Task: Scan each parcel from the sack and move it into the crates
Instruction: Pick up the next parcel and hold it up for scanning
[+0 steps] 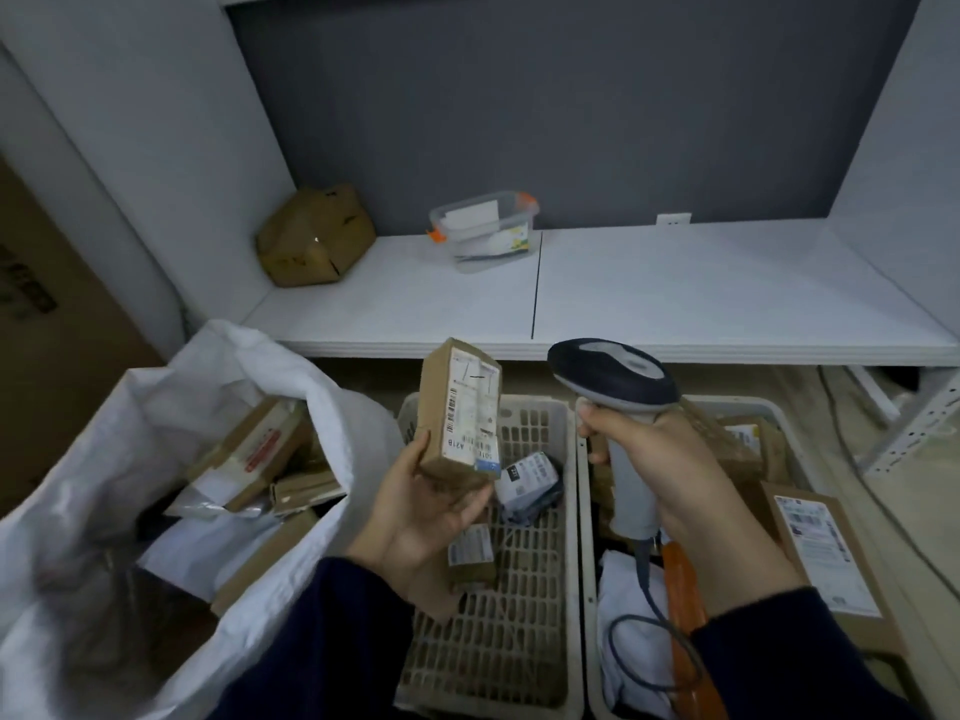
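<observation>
My left hand (415,506) holds a small brown cardboard parcel (457,407) upright by its lower end, its white shipping label facing me. To its right, my right hand (675,475) grips the handle of a grey and dark blue barcode scanner (615,379); the scanner head sits level with the parcel's top. Both are held above two beige slotted crates. The left crate (524,631) holds a few small parcels. The right crate (587,563) holds several boxes and a white bag. The open white sack (270,366) at left holds several more parcels.
A white shelf (675,293) runs behind the crates. On it stand a crumpled cardboard box (314,236) and a clear plastic tub (483,228) with orange clips. The scanner's cable (647,605) hangs into the right crate beside an orange object (683,615). A large carton (47,324) stands far left.
</observation>
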